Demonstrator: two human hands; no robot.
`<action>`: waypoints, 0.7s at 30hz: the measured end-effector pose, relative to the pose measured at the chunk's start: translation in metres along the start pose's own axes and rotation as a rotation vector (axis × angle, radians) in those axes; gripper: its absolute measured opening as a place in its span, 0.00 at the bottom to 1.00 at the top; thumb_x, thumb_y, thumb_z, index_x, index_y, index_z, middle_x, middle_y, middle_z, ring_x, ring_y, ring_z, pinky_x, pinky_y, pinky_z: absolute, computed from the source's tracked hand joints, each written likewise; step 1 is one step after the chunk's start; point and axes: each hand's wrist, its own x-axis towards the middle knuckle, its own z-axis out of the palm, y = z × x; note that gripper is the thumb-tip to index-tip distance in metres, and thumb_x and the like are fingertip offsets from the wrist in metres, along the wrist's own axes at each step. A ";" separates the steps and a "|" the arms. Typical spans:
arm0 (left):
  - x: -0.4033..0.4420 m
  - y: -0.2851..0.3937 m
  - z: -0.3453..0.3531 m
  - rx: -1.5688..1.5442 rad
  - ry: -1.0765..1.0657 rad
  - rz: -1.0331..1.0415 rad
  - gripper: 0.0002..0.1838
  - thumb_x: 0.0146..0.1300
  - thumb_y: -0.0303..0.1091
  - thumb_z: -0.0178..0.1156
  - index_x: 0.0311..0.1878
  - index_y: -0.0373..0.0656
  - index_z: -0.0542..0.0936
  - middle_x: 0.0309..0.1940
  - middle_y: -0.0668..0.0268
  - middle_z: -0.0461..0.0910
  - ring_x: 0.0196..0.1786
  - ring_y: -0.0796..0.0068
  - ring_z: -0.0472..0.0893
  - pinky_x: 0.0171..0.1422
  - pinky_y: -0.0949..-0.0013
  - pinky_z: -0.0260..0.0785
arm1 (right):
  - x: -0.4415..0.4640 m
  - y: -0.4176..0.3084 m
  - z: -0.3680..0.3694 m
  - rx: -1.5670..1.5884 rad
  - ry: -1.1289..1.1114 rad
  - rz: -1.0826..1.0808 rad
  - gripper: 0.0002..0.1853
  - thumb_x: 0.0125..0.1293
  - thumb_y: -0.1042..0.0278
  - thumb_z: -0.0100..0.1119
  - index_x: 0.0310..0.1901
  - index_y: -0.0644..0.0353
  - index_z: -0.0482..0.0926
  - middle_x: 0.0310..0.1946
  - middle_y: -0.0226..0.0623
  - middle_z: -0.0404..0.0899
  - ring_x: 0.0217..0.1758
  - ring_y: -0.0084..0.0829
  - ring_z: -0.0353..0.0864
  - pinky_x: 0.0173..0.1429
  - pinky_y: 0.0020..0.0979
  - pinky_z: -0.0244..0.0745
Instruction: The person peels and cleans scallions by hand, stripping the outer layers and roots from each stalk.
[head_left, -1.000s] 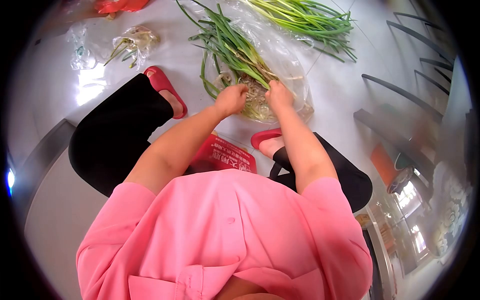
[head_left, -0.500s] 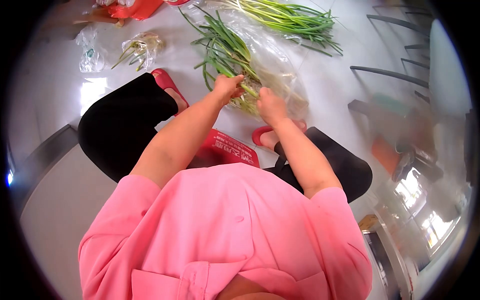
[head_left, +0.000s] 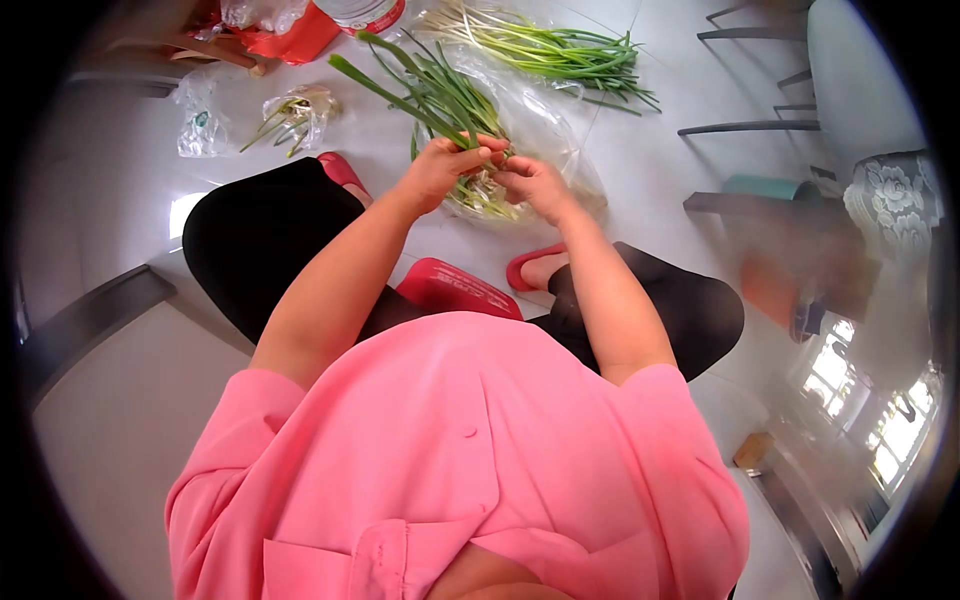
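I have the left hand (head_left: pixel 440 172) wrapped round a green onion (head_left: pixel 402 103) towards the near edge of the plastic bag (head_left: pixel 566 150); whether the right hand (head_left: pixel 535 188) pinches its lower end, I cannot tell. A light hold should avoid bruising.

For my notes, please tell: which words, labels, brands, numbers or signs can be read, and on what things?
None can be read.
Red printed item: white lettering, too blurred.
Clear plastic bag at left: green mark, too small.
Red-banded container at top: any print too small.
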 end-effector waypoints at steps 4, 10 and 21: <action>-0.041 0.060 0.018 0.154 0.039 0.009 0.10 0.61 0.23 0.50 0.44 0.37 0.78 0.51 0.57 0.75 0.55 0.72 0.72 0.60 0.71 0.63 | -0.002 -0.016 0.010 0.255 -0.025 -0.035 0.11 0.56 0.64 0.58 0.38 0.60 0.80 0.28 0.27 0.77 0.26 0.16 0.72 0.30 0.21 0.66; -0.065 0.070 -0.003 0.365 0.023 0.236 0.11 0.61 0.24 0.50 0.46 0.38 0.77 0.49 0.60 0.76 0.55 0.72 0.72 0.59 0.69 0.62 | 0.017 0.009 0.017 -0.433 0.422 -0.227 0.10 0.57 0.64 0.53 0.31 0.61 0.80 0.28 0.37 0.79 0.33 0.32 0.78 0.35 0.33 0.71; -0.085 0.090 -0.025 0.442 0.144 0.207 0.09 0.63 0.25 0.49 0.44 0.38 0.77 0.44 0.63 0.78 0.47 0.75 0.77 0.51 0.72 0.68 | 0.031 0.063 -0.014 -1.013 0.363 0.117 0.12 0.59 0.66 0.44 0.36 0.57 0.79 0.35 0.45 0.77 0.43 0.45 0.75 0.45 0.42 0.71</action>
